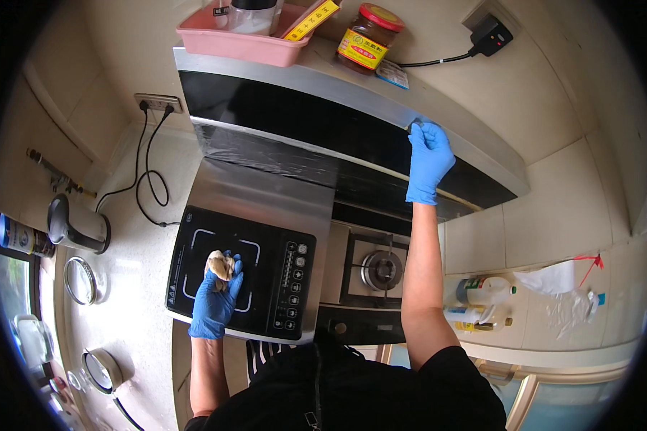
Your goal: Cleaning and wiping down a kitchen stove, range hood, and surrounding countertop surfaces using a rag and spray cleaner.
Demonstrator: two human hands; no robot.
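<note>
My left hand [215, 304], in a blue disposable glove, holds a crumpled beige cloth [221, 266] palm up. It is above the black induction cooktop [237, 231], whose touch controls run along its right side. My right hand [430, 156], gloved the same way, is raised to the steel and black glass range hood [302, 102]. Its fingers are pinched together at the border between steel and glass. A small dark object [416, 124] shows at those fingertips; too little of it is visible to name it.
On the hood stand a pink plastic basket [237, 46] and a red-lidded jar [367, 40]. A gas burner [381, 270] lies below my right arm. An electric kettle [78, 226], glass lid [80, 280] and small saucepan [101, 370] are at left; bottles [482, 291] at right.
</note>
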